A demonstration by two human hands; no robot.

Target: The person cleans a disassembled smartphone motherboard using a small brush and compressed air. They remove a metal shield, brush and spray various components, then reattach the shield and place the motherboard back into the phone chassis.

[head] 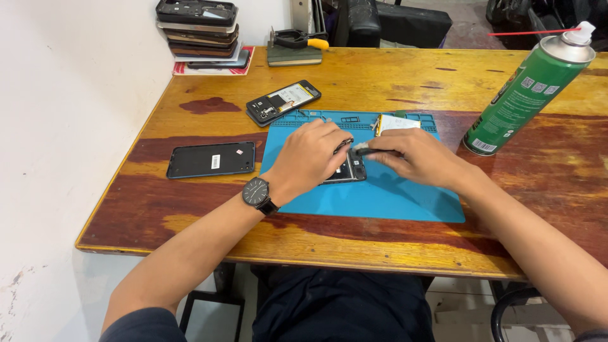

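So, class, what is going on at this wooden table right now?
A person works on an opened phone lying on a blue mat. The left hand steadies it while the right hand holds a small brush against it. A black back cover lies to the left, and a green spray can stands to the right.

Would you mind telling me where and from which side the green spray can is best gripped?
Probably around the middle of the green spray can, from its near left side. The body is a plain cylinder standing on the wooden table, and in this view it leans right. The red straw juts left from the white nozzle, so grip below the top.
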